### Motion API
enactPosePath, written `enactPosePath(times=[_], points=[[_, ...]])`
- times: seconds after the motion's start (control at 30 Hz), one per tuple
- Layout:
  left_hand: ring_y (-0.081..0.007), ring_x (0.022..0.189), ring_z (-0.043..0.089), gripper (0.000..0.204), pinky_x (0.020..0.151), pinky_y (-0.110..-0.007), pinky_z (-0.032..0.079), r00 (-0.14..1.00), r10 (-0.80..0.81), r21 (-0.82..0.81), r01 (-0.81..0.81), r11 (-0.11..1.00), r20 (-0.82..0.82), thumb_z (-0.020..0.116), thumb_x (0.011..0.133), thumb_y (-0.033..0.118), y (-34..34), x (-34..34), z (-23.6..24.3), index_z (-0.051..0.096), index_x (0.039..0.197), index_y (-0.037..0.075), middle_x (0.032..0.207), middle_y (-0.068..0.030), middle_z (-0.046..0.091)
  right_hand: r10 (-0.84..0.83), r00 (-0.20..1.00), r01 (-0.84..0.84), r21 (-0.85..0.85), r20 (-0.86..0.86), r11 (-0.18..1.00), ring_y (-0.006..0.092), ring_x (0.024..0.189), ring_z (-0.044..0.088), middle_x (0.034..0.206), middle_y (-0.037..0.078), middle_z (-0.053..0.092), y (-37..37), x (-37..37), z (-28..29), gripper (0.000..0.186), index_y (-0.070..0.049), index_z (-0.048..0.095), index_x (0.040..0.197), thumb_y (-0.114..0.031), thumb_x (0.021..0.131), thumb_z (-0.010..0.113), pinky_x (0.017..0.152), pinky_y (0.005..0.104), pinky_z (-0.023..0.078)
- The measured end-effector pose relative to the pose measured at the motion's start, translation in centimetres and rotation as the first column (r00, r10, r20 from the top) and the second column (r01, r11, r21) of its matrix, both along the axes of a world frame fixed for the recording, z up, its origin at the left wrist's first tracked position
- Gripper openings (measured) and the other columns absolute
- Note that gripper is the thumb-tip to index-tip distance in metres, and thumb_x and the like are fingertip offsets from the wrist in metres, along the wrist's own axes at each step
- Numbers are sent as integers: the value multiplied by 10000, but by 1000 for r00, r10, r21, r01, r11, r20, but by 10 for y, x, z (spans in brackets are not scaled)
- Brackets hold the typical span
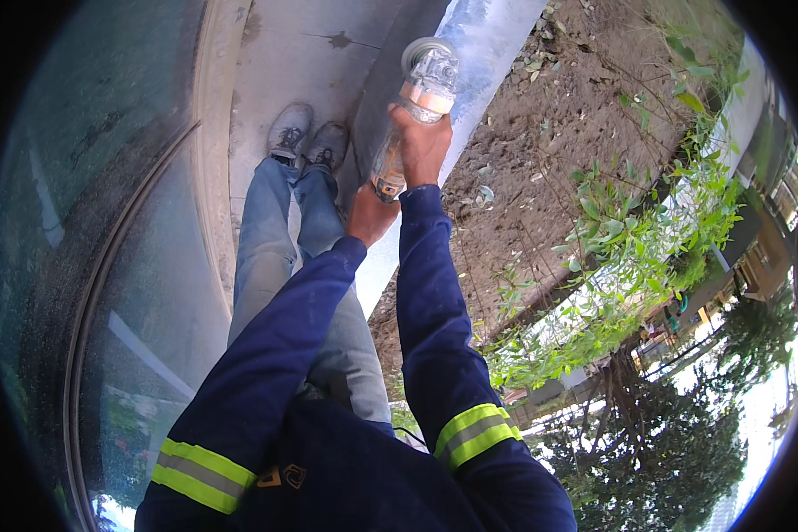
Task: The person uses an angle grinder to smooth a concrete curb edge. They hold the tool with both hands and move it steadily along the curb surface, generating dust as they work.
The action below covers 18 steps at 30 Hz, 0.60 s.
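Observation:
A dusty angle grinder (431,91) with an orange band rests in both my hands, its round disc (424,51) at the far end. My right hand (424,147) is wrapped round the body just behind the head. Lower down, my left hand (371,215) grips the rear end of the tool. The disc end is over the pale top of a low wall (496,40), which is streaked with whitish dust. I cannot tell whether the disc touches that surface or whether it spins.
My shoes (290,129) stand on a concrete walkway (266,53) left of the wall. A large glass pane (151,293) with a dark frame runs along the left. To the right lie bare soil (541,151) and leafy green plants (616,230).

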<state>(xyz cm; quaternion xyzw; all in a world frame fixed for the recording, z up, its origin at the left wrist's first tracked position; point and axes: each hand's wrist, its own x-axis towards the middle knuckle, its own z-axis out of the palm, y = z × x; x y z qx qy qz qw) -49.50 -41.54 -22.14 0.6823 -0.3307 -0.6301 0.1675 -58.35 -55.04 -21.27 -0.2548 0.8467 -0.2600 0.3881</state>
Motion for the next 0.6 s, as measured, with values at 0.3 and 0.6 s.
enactPosePath(times=[0.3, 0.6], points=[[-458, 1045, 698, 392, 885, -507, 549, 977, -207, 140, 199, 970, 47, 711, 792, 175, -51, -9, 9, 678, 1108, -55, 1017, -300, 734, -116, 980, 144, -174, 160, 974, 208, 856, 677, 1012, 104, 727, -27, -28, -5, 493, 53, 674, 1144, -181, 747, 848, 800, 354, 541], [-419, 1063, 715, 422, 891, -470, 555, 993, -118, 105, 115, 988, 16, 738, 795, 156, -6, -7, -1, 663, 1154, -54, 1055, -273, 745, -110, 985, 124, -104, 132, 987, 215, 877, 684, 1029, 119, 733, 5, -18, 5, 523, 55, 668, 1152, -213, 745, 858, 824, 357, 542]])
